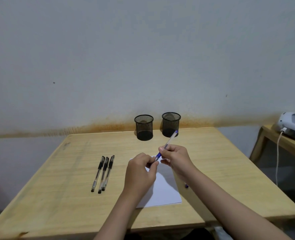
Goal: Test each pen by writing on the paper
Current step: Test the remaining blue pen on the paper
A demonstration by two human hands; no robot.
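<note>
My right hand (pixel 175 157) grips a blue pen (pixel 169 142) by its blue grip, its far end pointing up and away toward the cups. My left hand (pixel 140 170) pinches the pen's tip end with curled fingers; whether it holds a cap there I cannot tell. Both hands hover over a white sheet of paper (pixel 164 191) on the wooden table (pixel 56 187). Three capped black pens (pixel 103 173) lie side by side left of the paper. A small blue piece (pixel 186 186) lies beside my right forearm at the paper's right edge.
Two black mesh pen cups (pixel 144 127) (pixel 171 124) stand at the table's far edge against the wall. A second table at the right carries a white device (pixel 294 122) with a white cable (pixel 278 153) hanging down.
</note>
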